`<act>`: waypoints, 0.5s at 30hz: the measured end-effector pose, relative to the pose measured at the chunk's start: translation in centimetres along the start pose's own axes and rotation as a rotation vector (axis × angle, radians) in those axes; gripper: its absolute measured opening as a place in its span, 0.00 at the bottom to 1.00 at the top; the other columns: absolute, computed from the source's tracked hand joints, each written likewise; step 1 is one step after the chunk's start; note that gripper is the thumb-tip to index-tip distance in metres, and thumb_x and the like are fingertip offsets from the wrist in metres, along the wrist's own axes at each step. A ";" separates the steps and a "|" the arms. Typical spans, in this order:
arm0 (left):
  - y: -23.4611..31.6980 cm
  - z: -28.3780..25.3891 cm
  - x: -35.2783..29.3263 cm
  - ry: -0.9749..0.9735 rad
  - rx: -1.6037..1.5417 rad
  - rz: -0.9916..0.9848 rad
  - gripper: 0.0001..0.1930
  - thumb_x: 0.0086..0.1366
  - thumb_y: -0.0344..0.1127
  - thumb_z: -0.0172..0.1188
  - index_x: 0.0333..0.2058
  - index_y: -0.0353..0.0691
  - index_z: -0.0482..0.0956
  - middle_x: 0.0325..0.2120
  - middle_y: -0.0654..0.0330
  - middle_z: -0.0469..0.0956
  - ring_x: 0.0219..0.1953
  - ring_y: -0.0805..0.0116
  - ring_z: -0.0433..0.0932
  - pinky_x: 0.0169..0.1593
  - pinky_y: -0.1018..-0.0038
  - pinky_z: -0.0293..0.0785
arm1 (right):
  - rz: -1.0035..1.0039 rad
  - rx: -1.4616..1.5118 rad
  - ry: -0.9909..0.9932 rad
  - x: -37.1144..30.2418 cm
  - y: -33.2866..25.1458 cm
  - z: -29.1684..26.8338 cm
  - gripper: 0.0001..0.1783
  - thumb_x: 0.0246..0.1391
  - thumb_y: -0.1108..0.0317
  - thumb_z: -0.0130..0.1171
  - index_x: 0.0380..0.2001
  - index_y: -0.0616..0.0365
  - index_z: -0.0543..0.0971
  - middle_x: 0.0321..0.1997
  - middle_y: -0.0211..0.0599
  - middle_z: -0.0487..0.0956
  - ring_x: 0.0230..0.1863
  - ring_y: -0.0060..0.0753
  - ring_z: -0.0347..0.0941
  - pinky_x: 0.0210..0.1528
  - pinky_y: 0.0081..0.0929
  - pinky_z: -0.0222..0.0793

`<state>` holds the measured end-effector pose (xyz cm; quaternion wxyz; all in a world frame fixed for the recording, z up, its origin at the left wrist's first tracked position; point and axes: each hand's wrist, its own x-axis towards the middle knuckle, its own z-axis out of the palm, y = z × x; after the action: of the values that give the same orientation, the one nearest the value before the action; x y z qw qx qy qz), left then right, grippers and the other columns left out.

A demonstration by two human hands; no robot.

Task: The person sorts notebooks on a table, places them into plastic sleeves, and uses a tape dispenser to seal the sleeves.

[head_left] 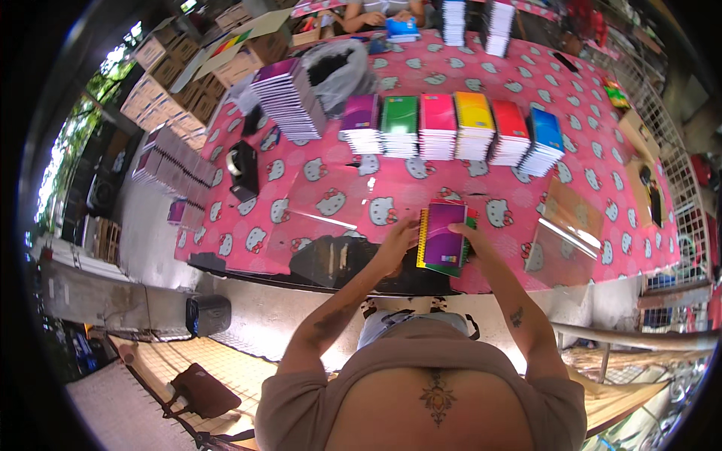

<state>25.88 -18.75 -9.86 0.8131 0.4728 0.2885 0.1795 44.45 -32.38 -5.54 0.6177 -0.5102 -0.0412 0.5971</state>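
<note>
A small stack of spiral notebooks lies at the table's near edge in front of me, with a purple notebook (447, 237) on top. Yellow, green and red edges of other notebooks stick out from under it. My left hand (401, 239) grips the stack along its coil-bound left side. On the right side my right hand (465, 232) holds it, thumb over the purple cover and the other fingers mostly hidden. Beyond the hands stands a row of notebook piles sorted by colour: purple (360, 113), green (399, 115), pink (438, 115), yellow (472, 114), red (509, 122) and blue (546, 129).
Clear plastic sheets (325, 197) lie left of my hands, and more plastic (565, 233) lies right. A tape dispenser (242, 171), a tall purple notebook stack (289, 99) and a plastic bag (337, 75) stand at left. Across the pink table a person (383, 13) handles a blue notebook (402, 30).
</note>
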 end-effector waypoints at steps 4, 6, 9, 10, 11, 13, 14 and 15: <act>8.0 -4.8 -8.2 -0.129 1.554 0.940 0.40 0.52 0.36 0.70 0.64 0.43 0.62 0.62 0.43 0.64 0.68 0.43 0.60 0.70 0.45 0.49 | 0.174 0.066 -0.208 -0.4 0.4 7.7 0.26 0.51 0.61 0.68 0.50 0.61 0.74 0.44 0.40 0.82 0.41 0.35 0.82 0.46 0.37 0.81; 10.3 -8.3 -9.9 -0.270 1.516 1.121 0.41 0.50 0.38 0.72 0.62 0.42 0.63 0.62 0.43 0.65 0.68 0.43 0.60 0.70 0.43 0.47 | 0.236 -0.010 -0.324 0.8 2.6 12.8 0.23 0.55 0.60 0.65 0.50 0.60 0.74 0.46 0.41 0.81 0.44 0.35 0.80 0.51 0.38 0.79; 13.3 -13.3 -12.3 -0.287 1.156 0.912 0.38 0.52 0.30 0.72 0.59 0.42 0.61 0.58 0.47 0.69 0.64 0.51 0.66 0.66 0.48 0.60 | 0.054 0.344 -0.602 2.4 5.7 17.5 0.26 0.62 0.57 0.59 0.57 0.61 0.69 0.58 0.46 0.75 0.57 0.41 0.74 0.63 0.39 0.69; 13.2 -14.8 -13.1 -0.214 0.865 0.762 0.37 0.53 0.27 0.71 0.59 0.43 0.61 0.57 0.48 0.70 0.63 0.53 0.68 0.64 0.51 0.64 | -0.232 0.053 -0.620 2.9 6.8 19.0 0.34 0.60 0.53 0.60 0.62 0.60 0.63 0.64 0.47 0.67 0.64 0.42 0.63 0.67 0.38 0.60; 13.2 -16.3 -13.5 -0.145 0.576 0.606 0.37 0.54 0.25 0.71 0.59 0.43 0.60 0.56 0.50 0.71 0.62 0.56 0.69 0.63 0.54 0.68 | -0.551 -0.310 -0.527 3.3 8.1 20.6 0.42 0.59 0.49 0.61 0.67 0.58 0.56 0.70 0.48 0.59 0.71 0.43 0.53 0.71 0.37 0.51; 10.4 -21.4 -12.2 -0.097 0.382 0.512 0.38 0.54 0.20 0.67 0.61 0.42 0.58 0.54 0.55 0.71 0.58 0.65 0.72 0.58 0.67 0.73 | -0.973 -0.759 -0.481 3.3 10.3 23.8 0.55 0.52 0.44 0.67 0.72 0.56 0.50 0.75 0.49 0.50 0.78 0.44 0.40 0.74 0.37 0.41; 8.8 -23.3 -11.1 -0.047 0.353 0.436 0.38 0.52 0.20 0.66 0.61 0.40 0.59 0.52 0.55 0.72 0.57 0.67 0.72 0.57 0.69 0.72 | -0.960 -0.926 -0.350 5.0 12.0 23.9 0.61 0.41 0.48 0.77 0.71 0.56 0.52 0.73 0.48 0.54 0.76 0.42 0.46 0.73 0.38 0.45; 7.3 -25.3 -10.5 -0.011 0.329 0.347 0.38 0.51 0.20 0.66 0.60 0.38 0.59 0.50 0.56 0.73 0.56 0.69 0.72 0.57 0.70 0.72 | -0.658 -0.602 -0.303 7.5 15.6 24.0 0.61 0.38 0.55 0.80 0.70 0.56 0.53 0.69 0.46 0.59 0.71 0.40 0.54 0.71 0.39 0.53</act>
<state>1.51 -4.26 -10.11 0.6838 0.6422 0.2239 0.2643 19.90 -16.17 -8.90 0.5856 -0.5335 -0.4618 0.3990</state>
